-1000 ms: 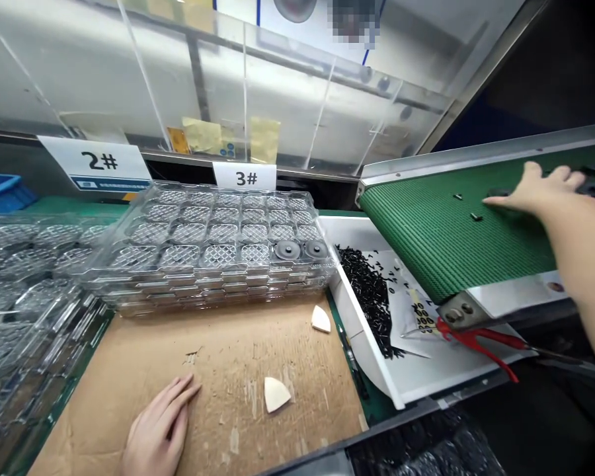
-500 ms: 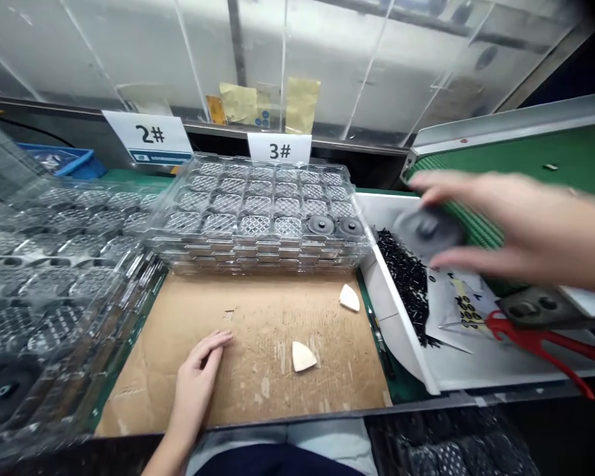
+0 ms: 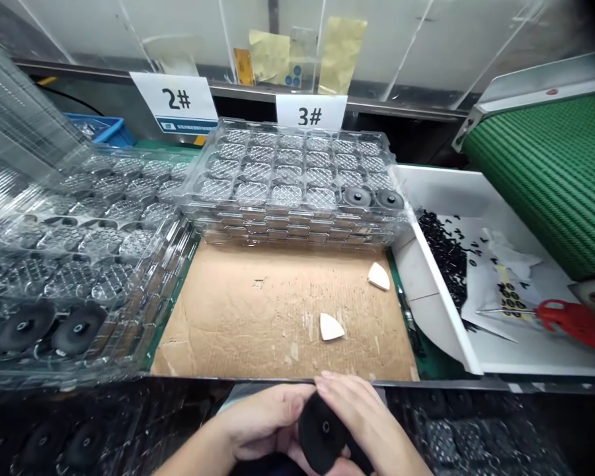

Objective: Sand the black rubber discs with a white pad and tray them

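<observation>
Low at the table's front edge, a black round disc [image 3: 317,439] with a small ringed hole in its centre is held between my two hands. My left hand [image 3: 272,420] is closed around its left side, with the thumb near the upper rim. My right hand [image 3: 359,413] covers its right side, fingers laid over the top edge. Another dark piece shows under the right palm; I cannot tell whether it belongs to the same disc. Beyond the hands, two off-white wedge-shaped pieces, one nearer [image 3: 331,327] and one farther [image 3: 378,276], lie on the cardboard sheet [image 3: 258,324].
Stacked clear trays [image 3: 287,218] stand behind the cardboard, with two dark discs at the front right. More clear trays [image 3: 69,238] at left hold two discs. At right, a white bin [image 3: 446,291] contains small black parts [image 3: 443,258] and red-handled pliers [image 3: 570,320], beside a green conveyor belt [image 3: 555,165].
My right hand has come from the right side, by the belt, down to the front edge with a disc. My left hand has left the cardboard and joined it. The view has shifted.
</observation>
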`<state>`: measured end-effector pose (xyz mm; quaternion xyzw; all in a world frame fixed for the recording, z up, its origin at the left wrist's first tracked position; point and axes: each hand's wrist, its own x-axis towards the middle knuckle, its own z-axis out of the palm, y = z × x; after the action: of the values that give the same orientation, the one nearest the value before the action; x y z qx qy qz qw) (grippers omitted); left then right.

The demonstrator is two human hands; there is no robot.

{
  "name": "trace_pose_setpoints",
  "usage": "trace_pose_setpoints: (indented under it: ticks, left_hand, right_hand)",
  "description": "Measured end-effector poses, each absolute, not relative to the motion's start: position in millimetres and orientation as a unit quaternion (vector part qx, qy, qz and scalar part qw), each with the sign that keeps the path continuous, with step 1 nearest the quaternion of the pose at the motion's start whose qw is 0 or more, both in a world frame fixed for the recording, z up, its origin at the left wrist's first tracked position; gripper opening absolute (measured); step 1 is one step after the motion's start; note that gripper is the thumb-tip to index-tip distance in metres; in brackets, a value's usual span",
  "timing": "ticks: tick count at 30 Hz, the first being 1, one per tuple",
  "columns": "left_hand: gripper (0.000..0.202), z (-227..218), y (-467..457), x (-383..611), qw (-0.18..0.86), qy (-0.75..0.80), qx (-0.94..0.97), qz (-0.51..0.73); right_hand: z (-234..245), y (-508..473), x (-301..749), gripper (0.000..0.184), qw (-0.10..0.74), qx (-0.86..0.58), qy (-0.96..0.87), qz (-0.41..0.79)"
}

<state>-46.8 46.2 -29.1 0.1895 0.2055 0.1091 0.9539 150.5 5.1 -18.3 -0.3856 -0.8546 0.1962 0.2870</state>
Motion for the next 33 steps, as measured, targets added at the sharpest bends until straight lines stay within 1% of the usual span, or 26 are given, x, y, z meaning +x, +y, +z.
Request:
trace_pose_setpoints:
  ticks: [2, 4, 5, 7, 9, 11, 14, 17, 20, 23, 24, 26, 27, 29, 31, 32, 33]
  left_hand:
    - [0.056, -32.8, 43.5, -58.2, 0.964, 0.191, 0.143, 0.116]
    - [0.056, -31.7, 40.9, -68.9, 0.962, 0.185, 0.112, 0.165]
    - [0.056, -30.0, 39.4, -73.9, 0.955, 0.188, 0.100, 0.206]
    - [0.058, -25.7, 35.4, -83.4, 0.928, 0.204, 0.081, 0.300]
    - [0.062, -21.2, 30.5, -92.6, 0.894, 0.230, 0.067, 0.379]
    - [0.063, -16.8, 25.7, -100.9, 0.863, 0.260, 0.059, 0.428]
    - [0.058, -10.3, 21.9, -109.9, 0.839, 0.296, 0.062, 0.451]
    - [0.054, -6.9, 24.6, -113.2, 0.830, 0.313, 0.069, 0.456]
    - [0.053, -7.1, 31.0, -108.9, 0.817, 0.338, 0.074, 0.462]
    - [0.062, -6.5, 35.4, -97.2, 0.803, 0.362, 0.090, 0.464]
    - [0.065, -5.5, 35.9, -92.5, 0.798, 0.370, 0.099, 0.465]
    - [0.065, -2.3, 35.7, -84.2, 0.790, 0.390, 0.113, 0.458]
    - [0.063, -0.3, 35.1, -80.9, 0.787, 0.402, 0.117, 0.453]
    - [0.062, 4.0, 33.6, -76.1, 0.778, 0.422, 0.119, 0.450]
    - [0.065, 7.8, 32.2, -72.6, 0.768, 0.431, 0.125, 0.457]
    - [0.066, 9.4, 31.7, -71.0, 0.765, 0.431, 0.134, 0.460]
    - [0.064, 10.8, 31.5, -69.6, 0.765, 0.428, 0.145, 0.459]
  right_hand:
    - [-14.6, 5.3, 139.4, 0.061, 0.291, -0.361, -0.859, 0.216]
    - [-8.4, 13.3, 134.9, 0.063, 0.256, -0.369, -0.863, 0.233]
    - [-7.3, 19.6, 135.4, 0.062, 0.238, -0.403, -0.851, 0.237]
    - [-13.9, 34.8, 140.3, 0.057, 0.222, -0.520, -0.793, 0.226]
    - [-32.5, 48.9, 145.7, 0.050, 0.228, -0.635, -0.711, 0.197]
    - [-57.4, 57.1, 146.5, 0.045, 0.233, -0.689, -0.663, 0.178]
    - [-87.0, 57.2, 136.9, 0.039, 0.255, -0.700, -0.643, 0.179]
    - [-91.3, 56.8, 125.0, 0.034, 0.279, -0.675, -0.652, 0.203]
    - [-65.7, 65.8, 116.3, 0.027, 0.280, -0.642, -0.673, 0.239]
    - [-16.5, 71.3, 100.0, 0.024, 0.306, -0.613, -0.681, 0.258]
    - [1.4, 69.8, 91.7, 0.024, 0.331, -0.596, -0.685, 0.257]
    - [32.6, 62.5, 74.2, 0.024, 0.409, -0.496, -0.724, 0.250]
    - [44.3, 58.1, 66.9, 0.024, 0.424, -0.458, -0.741, 0.249]
    - [58.9, 51.5, 58.1, 0.024, 0.384, -0.407, -0.772, 0.301]
    - [63.3, 49.9, 56.6, 0.023, 0.332, -0.397, -0.788, 0.333]
    - [62.9, 50.2, 57.5, 0.023, 0.337, -0.407, -0.788, 0.315]
    - [61.5, 50.1, 59.0, 0.024, 0.364, -0.423, -0.783, 0.277]
